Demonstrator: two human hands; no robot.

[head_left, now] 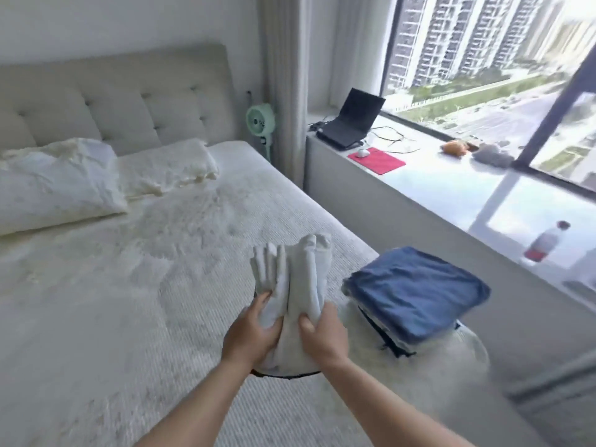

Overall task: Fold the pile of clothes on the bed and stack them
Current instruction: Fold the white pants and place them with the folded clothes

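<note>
Hands [250, 330] [322, 333] gripping white garment [303, 279], no legible writing

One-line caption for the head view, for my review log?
Both hands, left hand and right hand, grip a white garment above the bed, beside a blue-topped folded stack.

Forearms [193, 408] cut off by the bottom edge. Lower stack [395, 341] layers hidden under jeans [416, 295]. Bottle [545, 241] label blurred, right.

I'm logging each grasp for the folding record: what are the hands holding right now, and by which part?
Both hands grip a white garment at its near, lower end: left hand on its left side, right hand on its right.
</note>
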